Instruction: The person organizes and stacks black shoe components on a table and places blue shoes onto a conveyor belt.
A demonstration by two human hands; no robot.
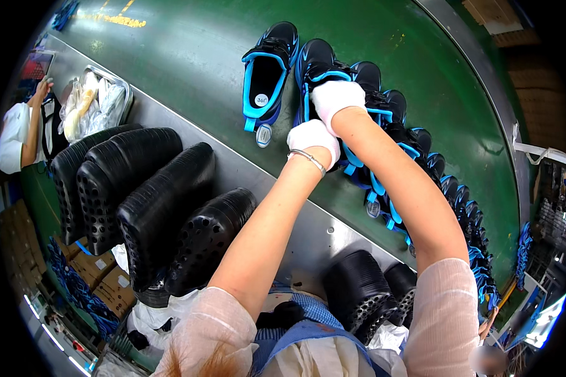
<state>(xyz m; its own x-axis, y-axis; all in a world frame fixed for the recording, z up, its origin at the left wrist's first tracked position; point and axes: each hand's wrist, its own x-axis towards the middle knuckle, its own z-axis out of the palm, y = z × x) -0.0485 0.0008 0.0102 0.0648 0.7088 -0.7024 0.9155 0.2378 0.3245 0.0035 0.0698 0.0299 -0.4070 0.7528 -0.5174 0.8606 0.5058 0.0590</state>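
Both my hands wear white gloves and reach over a green conveyor belt (188, 56). My left hand (314, 139) presses on the near side of a black and blue shoe (321, 63); a thin bracelet circles that wrist. My right hand (336, 97) grips the same shoe at its opening, fingers closed on the collar. A second black and blue shoe (267, 72) lies apart to the left, open side up. To the right, a long row of black and blue shoes (421, 163) runs along the belt, overlapping each other.
Stacks of black perforated insoles (157, 195) lie on the grey metal ledge (245, 169) before the belt, more stacks (365, 289) by my body. A metal tray with bagged items (97, 100) sits far left. Another person (19, 132) stands at the left edge.
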